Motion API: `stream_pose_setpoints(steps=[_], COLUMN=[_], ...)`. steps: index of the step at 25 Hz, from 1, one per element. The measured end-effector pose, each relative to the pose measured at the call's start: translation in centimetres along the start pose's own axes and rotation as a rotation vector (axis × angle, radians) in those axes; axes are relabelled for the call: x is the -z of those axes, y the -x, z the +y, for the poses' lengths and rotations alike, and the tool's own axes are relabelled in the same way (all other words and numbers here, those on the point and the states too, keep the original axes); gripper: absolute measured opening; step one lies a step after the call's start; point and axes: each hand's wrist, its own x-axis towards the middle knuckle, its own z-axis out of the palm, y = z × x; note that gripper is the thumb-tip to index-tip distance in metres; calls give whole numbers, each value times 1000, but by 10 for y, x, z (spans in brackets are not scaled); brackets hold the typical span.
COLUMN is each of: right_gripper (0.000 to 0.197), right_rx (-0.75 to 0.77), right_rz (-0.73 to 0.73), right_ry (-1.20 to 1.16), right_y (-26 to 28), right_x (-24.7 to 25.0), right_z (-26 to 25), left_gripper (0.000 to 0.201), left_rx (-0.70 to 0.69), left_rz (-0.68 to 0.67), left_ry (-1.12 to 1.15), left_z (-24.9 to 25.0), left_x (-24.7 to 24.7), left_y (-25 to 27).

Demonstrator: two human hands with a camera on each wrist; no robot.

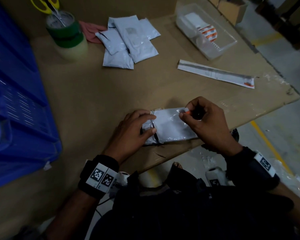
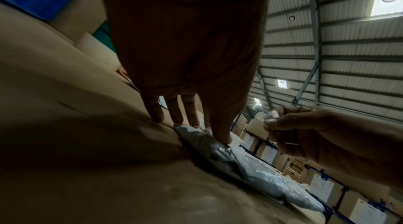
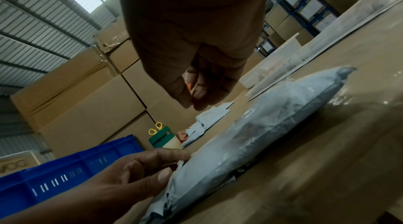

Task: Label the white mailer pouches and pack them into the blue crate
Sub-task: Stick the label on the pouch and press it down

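Note:
A white mailer pouch (image 1: 171,126) (image 2: 257,169) (image 3: 257,133) lies flat near the front edge of the cardboard-covered table. My left hand (image 1: 137,125) (image 2: 194,121) (image 3: 135,172) presses its folded left end down with straight fingers. My right hand (image 1: 197,115) (image 2: 290,129) (image 3: 194,93) hovers over the pouch's far right corner and pinches a small white and orange label (image 1: 184,110) (image 2: 269,116). The blue crate (image 1: 16,101) (image 3: 65,176) stands at the left. A pile of several white pouches (image 1: 128,40) (image 3: 205,124) lies at the back.
A clear tray (image 1: 206,30) with a label roll stands at the back right. A long strip of label backing (image 1: 215,73) lies in front of it. Green tape rolls (image 1: 66,32) holding yellow scissors (image 1: 45,4) stand back left beside a pink cloth (image 1: 92,32). The table edge (image 1: 249,116) runs close on the right.

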Motion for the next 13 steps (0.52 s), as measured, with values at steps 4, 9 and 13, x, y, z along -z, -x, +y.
stream_pose_setpoints(steps=[4, 9, 13], right_gripper=[17, 18, 13], right_rx=[-31, 3, 0], right_rz=[-48, -169, -204], right_ry=[13, 99, 131], right_y=[-1, 0, -2], right_x=[2, 4, 2], right_z=[2, 4, 9], left_gripper=[39, 36, 35], left_rx=[-1, -6, -4], left_rz=[-9, -6, -6], left_ry=[-6, -1, -2], left_z=[-1, -2, -1], left_x=[2, 1, 1], left_y=[-1, -2, -2])
